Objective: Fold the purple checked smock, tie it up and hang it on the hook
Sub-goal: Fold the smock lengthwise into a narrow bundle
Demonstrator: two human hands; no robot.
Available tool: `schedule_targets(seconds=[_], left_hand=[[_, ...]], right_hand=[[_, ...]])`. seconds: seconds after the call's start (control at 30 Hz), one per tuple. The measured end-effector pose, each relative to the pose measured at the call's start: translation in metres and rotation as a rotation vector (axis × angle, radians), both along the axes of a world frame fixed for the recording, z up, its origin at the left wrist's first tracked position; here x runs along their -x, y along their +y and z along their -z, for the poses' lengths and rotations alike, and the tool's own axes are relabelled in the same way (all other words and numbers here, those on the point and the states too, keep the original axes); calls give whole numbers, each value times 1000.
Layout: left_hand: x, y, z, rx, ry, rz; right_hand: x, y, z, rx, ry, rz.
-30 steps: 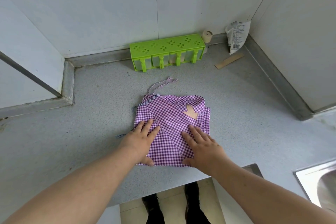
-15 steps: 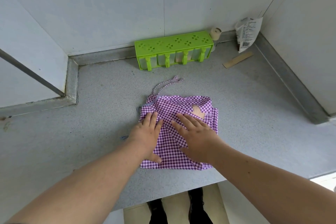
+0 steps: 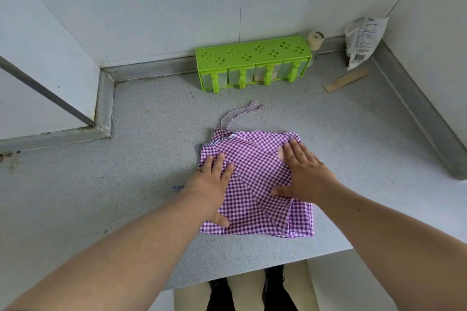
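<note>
Both hands lie flat, fingers spread, on the folded purple checked smock (image 3: 255,184) at mid-counter (image 3: 101,197), gripping nothing: left hand (image 3: 211,185) presses the 9 o'clock side w/ thumb near the front edge, right hand (image 3: 304,174) presses the 2 o'clock part. Smock's ties (image 3: 238,115) trail off toward 12, pointing at a green spice rack (image 3: 252,62) by the back wall. Bag (image 3: 364,41) & wooden stick (image 3: 346,80) sit approx 2 o'clock in the corner.
</note>
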State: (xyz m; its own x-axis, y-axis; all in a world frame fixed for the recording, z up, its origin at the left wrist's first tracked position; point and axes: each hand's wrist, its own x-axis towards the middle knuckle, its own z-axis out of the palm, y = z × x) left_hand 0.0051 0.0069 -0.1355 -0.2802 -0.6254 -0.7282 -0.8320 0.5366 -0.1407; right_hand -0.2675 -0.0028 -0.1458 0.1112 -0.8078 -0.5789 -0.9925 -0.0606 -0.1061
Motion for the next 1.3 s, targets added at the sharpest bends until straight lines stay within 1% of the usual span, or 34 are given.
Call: schedule_targets(seconds=[0.07, 0.13, 0.2, 0.23, 0.3, 0.37, 0.43, 0.5, 0.73, 0.93, 0.97, 1.03, 1.13, 1.2, 1.3], left_hand=[[0, 0, -1, -7, -8, -2], [1, -1, -1, -10, -10, 2], [1, -1, 0, -4, -18, 11], [1, -1, 0, 5, -28, 21], [3, -2, -2, 20, -45, 43], [5, -2, -5, 19, -53, 60], [6, -2, -7, 13, -48, 59], [4, -2, -7, 5, -36, 45], [-13, 1, -5, -18, 53, 20], [-48, 7, -2, -19, 46, 41], [-51, 9, -1, -8, 41, 60], [-55, 12, -2, 44, 45, 187], [-54, 22, -4, 49, 178, 404], [-50, 30, -5, 24, 221, 418], [-42, 37, -9, 42, 241, 335]], right_hand=[[0, -1, -4, 9, 46, -11], [-14, 2, -16, 101, 107, -74], [-36, 12, -29, 201, 63, -182], [-47, 20, -32, 210, 14, -239], [-61, 39, -26, 142, -34, -314], [-57, 52, -12, 46, -12, -279], [-41, 58, -5, 13, -1, -179], [-28, 58, -5, -6, 5, -138], [-14, 58, -5, -32, -6, -157], [-9, 58, 3, -16, -22, -173], [-9, 58, 4, -12, -19, -178], [-9, 58, 4, -9, -17, -182], [-8, 58, 5, -14, -32, -173], [-7, 59, 6, -11, -24, -177], [-11, 58, 4, -1, 12, -206]])
